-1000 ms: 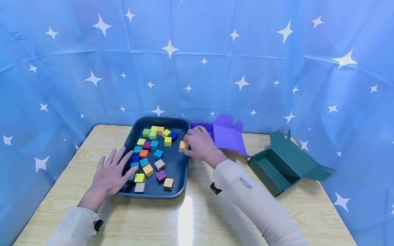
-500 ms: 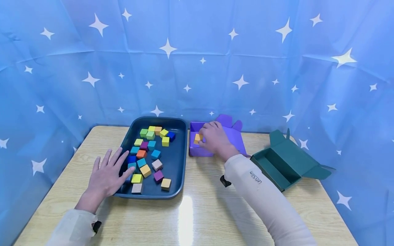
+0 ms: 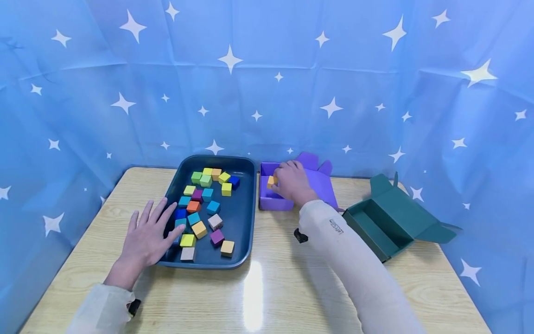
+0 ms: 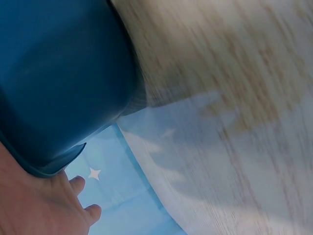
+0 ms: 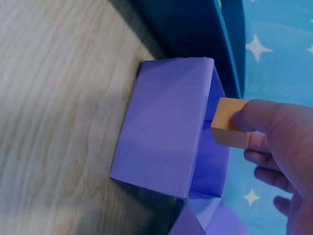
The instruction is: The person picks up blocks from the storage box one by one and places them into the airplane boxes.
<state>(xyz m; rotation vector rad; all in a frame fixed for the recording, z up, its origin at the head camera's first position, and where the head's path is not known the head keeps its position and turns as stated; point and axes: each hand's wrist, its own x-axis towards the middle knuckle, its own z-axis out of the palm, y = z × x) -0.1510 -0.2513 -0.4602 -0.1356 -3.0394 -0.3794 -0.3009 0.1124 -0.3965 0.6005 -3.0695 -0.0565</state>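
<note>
Between thumb and fingers my right hand (image 3: pixel 290 180) pinches an orange cube (image 5: pixel 230 122). In the right wrist view the cube hangs right at the opening of a purple cardboard box (image 5: pixel 161 127), whose lid is folded back. My left hand (image 3: pixel 147 236) rests with spread fingers at the left rim of a dark blue tray (image 3: pixel 246 232). Many coloured cubes lie in that tray, among them a yellow cube (image 3: pixel 188 240), a purple cube (image 3: pixel 217 238) and an orange-red cube (image 3: pixel 193 206). In the left wrist view the tray's outer wall (image 4: pixel 68 83) hides most of the left fingers.
A dark green cardboard box (image 3: pixel 375 227) stands with its lid folded back at the right of the wooden table (image 3: pixel 200 301). Behind the table hangs a blue curtain (image 3: pixel 267 102) with white stars. The tray's right rim is close beside the purple box.
My right hand has carried the orange cube rightward from the tray's right side to over the purple box. The left hand has stayed at the tray's left rim.
</note>
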